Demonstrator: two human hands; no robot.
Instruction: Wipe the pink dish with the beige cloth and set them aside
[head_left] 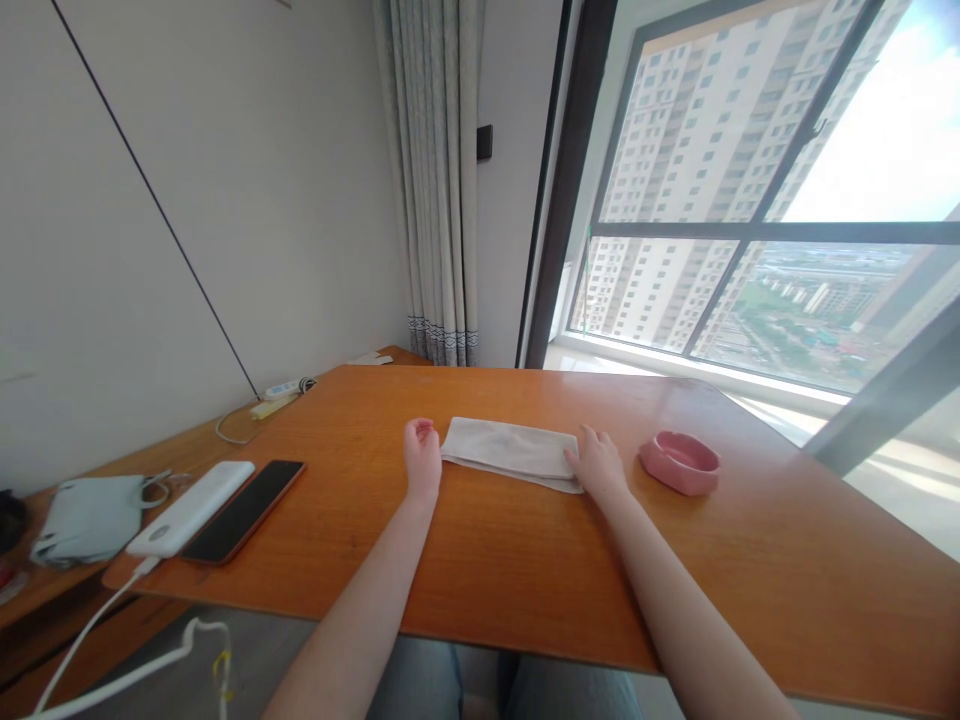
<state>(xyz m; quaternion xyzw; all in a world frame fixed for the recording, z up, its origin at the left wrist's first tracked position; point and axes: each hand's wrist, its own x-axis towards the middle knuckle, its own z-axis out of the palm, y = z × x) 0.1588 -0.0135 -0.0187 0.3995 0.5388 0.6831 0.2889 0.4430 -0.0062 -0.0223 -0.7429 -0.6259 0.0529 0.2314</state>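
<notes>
You have a folded white cloth (pixel 510 453) lying flat on the table (pixel 517 570), between your hands. Your left hand (pixel 423 457) is at its left end, fingers curled inward; you cannot tell whether they pinch it. Your right hand (pixel 598 461) touches the right end, thumb spread from the fingers, near a pink ashtray (pixel 681 463).

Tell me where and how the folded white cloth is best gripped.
Probably pinch the cloth at both short ends: left hand coming from the left, right hand from the right, thumbs above, fingers beneath. It lies flat with its length running between the hands, so those edges should offer the easiest hold. A lower layer shows along the near edge, so take all layers together.
</notes>
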